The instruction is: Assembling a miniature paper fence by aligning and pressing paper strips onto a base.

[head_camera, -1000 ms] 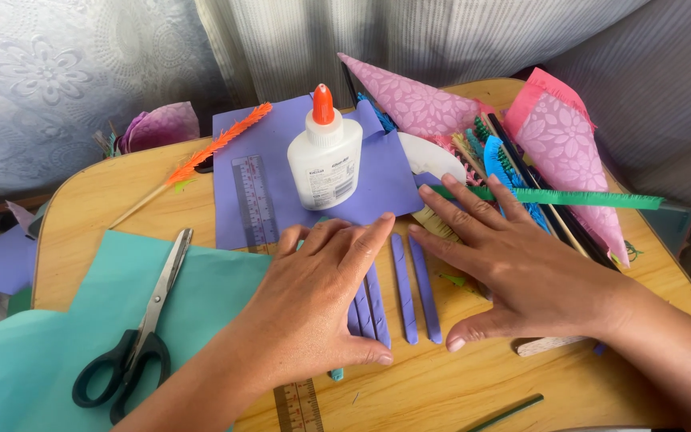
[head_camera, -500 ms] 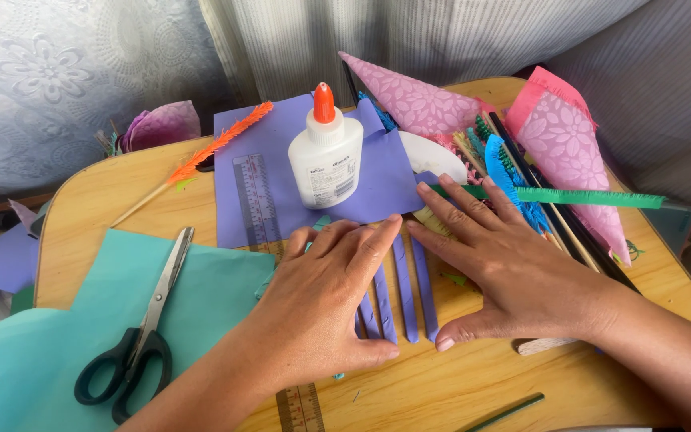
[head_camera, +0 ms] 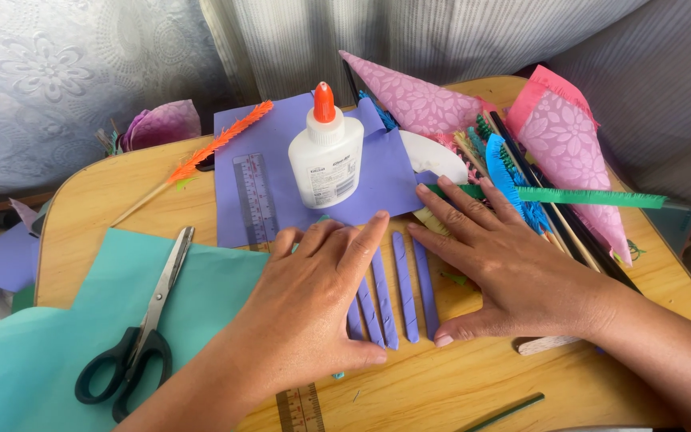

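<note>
Hands (head_camera: 409, 296) flat on purple strips (head_camera: 405, 292)

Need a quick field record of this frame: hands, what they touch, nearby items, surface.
left hand: flat, palm down on the purple paper strips
right hand: flat beside the strips, thumb by their near ends
behind strips: glue bottle upright on purple sheet, clear ruler alongside
left side: scissors on teal paper
surface: wooden table
</note>
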